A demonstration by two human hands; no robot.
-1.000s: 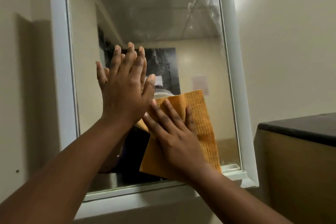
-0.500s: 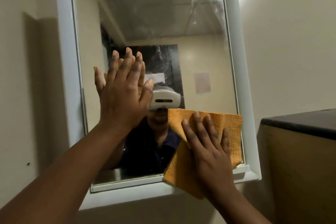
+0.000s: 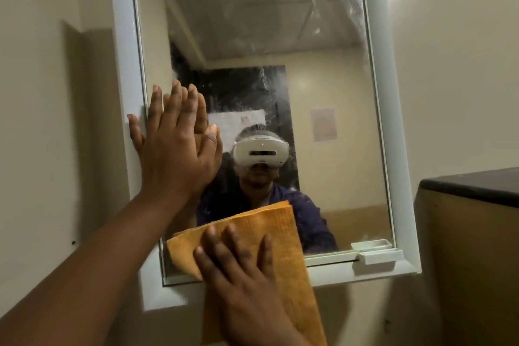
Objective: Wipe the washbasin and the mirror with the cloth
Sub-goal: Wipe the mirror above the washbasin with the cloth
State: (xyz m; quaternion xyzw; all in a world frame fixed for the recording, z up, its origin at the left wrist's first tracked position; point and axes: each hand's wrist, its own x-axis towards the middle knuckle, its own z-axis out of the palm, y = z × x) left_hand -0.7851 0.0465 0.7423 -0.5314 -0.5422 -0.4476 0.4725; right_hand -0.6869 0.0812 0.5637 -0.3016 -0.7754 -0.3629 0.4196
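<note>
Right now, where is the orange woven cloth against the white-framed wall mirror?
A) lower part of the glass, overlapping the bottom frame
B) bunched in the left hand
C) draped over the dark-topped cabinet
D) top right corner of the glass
A: the right hand presses the orange woven cloth flat over the white-framed wall mirror's lower glass and bottom frame, fingers straight.

The wall (image 3: 449, 64) carries the white-framed mirror (image 3: 252, 36) — dark-topped cabinet (image 3: 471, 185) beside it.
</note>
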